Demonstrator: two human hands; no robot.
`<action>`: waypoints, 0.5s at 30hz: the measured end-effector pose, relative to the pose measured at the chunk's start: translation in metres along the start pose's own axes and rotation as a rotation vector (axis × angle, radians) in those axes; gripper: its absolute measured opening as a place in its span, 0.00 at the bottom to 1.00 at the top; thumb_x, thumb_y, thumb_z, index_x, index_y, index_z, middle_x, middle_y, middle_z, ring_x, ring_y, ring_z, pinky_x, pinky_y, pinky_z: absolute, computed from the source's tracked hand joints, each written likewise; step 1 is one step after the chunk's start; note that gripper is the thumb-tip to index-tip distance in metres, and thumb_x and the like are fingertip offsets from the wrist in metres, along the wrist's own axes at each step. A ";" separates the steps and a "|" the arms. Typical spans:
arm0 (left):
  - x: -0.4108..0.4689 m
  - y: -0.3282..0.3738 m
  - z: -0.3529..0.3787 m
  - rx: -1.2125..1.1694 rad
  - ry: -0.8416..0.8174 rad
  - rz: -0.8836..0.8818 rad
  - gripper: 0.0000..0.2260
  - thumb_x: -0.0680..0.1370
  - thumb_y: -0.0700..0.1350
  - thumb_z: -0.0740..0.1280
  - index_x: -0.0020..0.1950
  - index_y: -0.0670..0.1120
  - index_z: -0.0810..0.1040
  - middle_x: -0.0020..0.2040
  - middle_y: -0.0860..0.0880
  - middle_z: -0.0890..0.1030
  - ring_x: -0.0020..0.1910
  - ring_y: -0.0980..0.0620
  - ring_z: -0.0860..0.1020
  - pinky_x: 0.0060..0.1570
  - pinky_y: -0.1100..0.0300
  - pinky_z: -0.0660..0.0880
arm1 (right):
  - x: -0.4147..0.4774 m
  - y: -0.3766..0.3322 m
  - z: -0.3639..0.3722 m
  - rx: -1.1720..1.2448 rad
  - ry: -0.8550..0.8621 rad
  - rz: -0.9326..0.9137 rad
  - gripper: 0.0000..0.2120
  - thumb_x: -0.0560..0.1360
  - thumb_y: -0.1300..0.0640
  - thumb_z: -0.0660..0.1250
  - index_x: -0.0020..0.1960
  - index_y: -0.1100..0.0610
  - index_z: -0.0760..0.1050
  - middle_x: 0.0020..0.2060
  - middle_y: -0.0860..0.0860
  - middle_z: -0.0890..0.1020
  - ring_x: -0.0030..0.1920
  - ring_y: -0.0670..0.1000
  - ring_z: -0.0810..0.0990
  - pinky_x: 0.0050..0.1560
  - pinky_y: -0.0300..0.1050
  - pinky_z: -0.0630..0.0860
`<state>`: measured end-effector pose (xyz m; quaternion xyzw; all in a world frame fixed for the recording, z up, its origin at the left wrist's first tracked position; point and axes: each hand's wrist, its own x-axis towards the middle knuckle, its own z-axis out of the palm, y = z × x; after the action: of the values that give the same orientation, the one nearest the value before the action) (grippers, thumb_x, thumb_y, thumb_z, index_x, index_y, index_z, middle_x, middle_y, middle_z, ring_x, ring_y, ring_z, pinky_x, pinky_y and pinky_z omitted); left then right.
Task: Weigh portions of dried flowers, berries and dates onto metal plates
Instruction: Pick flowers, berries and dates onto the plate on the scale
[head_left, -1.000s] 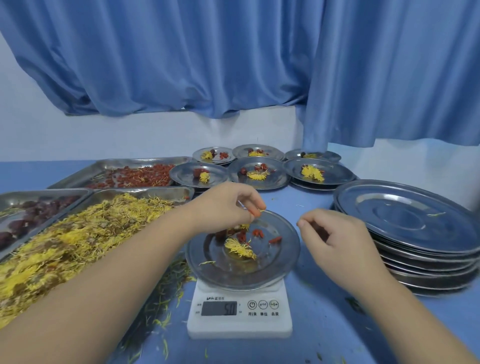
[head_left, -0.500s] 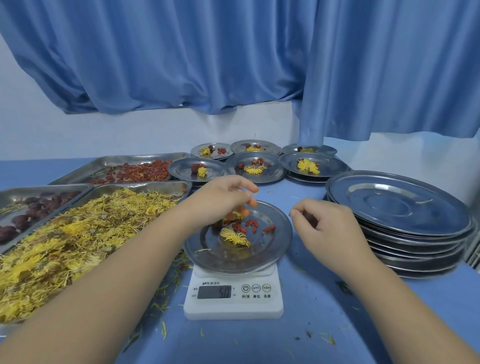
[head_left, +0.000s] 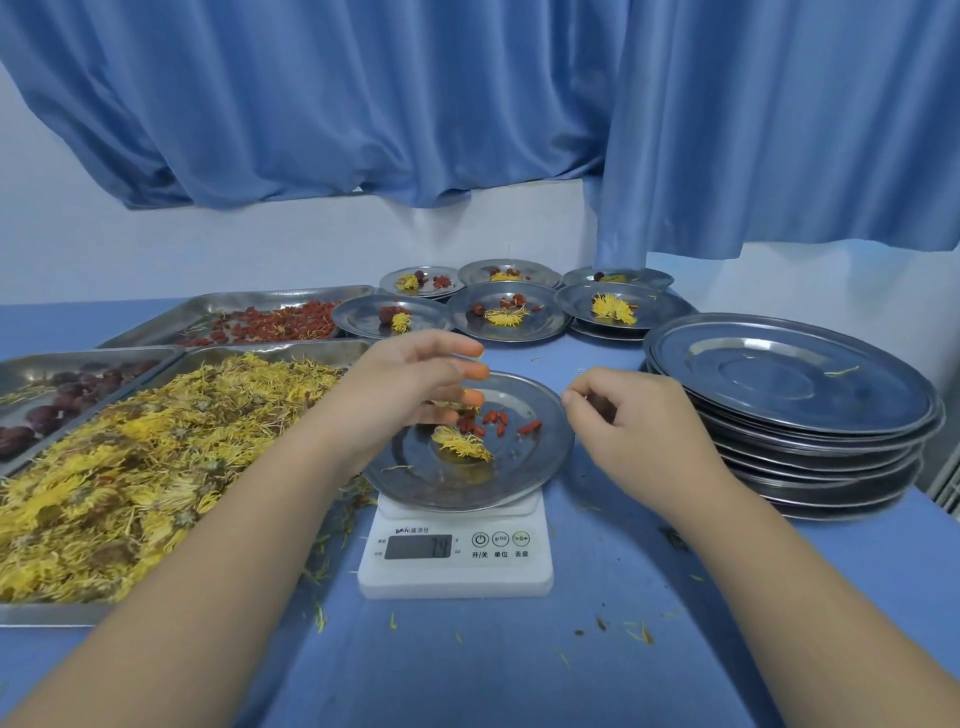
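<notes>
My left hand hovers over the metal plate on the kitchen scale, fingers spread and released, probably to drop berries beside the dried flower. My right hand hangs loosely curled, apparently empty, by the rim, likely ready to lift it.

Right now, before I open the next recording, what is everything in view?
Scale: one, white, front centre.
Plate: one, silver, on the scale, with flower and berries.
Filled plates: six showing, silver, back centre.
Empty plates: one stack, silver, right.
Flower tray: one, silver, yellow heap, left.
Berry tray: one, silver, back left.
Date tray: one, silver, far left.
Curtain: one, blue, behind.
Table: one, blue, underneath.
Left hand: one, fingers spread, over the plate.
Right hand: one, loosely curled, beside the plate.
</notes>
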<state>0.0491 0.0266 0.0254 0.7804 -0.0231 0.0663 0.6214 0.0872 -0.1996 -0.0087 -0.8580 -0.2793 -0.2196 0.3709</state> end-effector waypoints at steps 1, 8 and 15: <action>-0.004 -0.002 -0.003 0.016 0.021 0.034 0.08 0.79 0.42 0.66 0.53 0.52 0.83 0.52 0.51 0.85 0.50 0.48 0.84 0.45 0.58 0.80 | 0.000 0.000 0.001 0.001 -0.004 -0.003 0.09 0.76 0.53 0.63 0.38 0.51 0.77 0.27 0.45 0.76 0.31 0.45 0.73 0.36 0.45 0.74; -0.023 -0.016 -0.014 -0.225 0.363 0.205 0.08 0.71 0.44 0.67 0.44 0.55 0.83 0.50 0.53 0.83 0.50 0.51 0.82 0.46 0.58 0.75 | 0.000 0.004 0.009 -0.029 -0.025 0.064 0.11 0.76 0.48 0.62 0.36 0.50 0.74 0.27 0.46 0.76 0.30 0.45 0.73 0.34 0.45 0.72; -0.027 -0.031 -0.011 -0.103 0.682 0.114 0.07 0.77 0.46 0.65 0.49 0.57 0.80 0.47 0.62 0.81 0.44 0.67 0.78 0.44 0.62 0.72 | 0.006 0.009 0.016 0.154 -0.056 0.432 0.12 0.74 0.49 0.66 0.38 0.55 0.70 0.27 0.50 0.78 0.27 0.50 0.77 0.30 0.42 0.71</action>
<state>0.0249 0.0435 -0.0054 0.6782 0.1389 0.3566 0.6274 0.1003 -0.1908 -0.0204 -0.8728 -0.1152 -0.0893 0.4658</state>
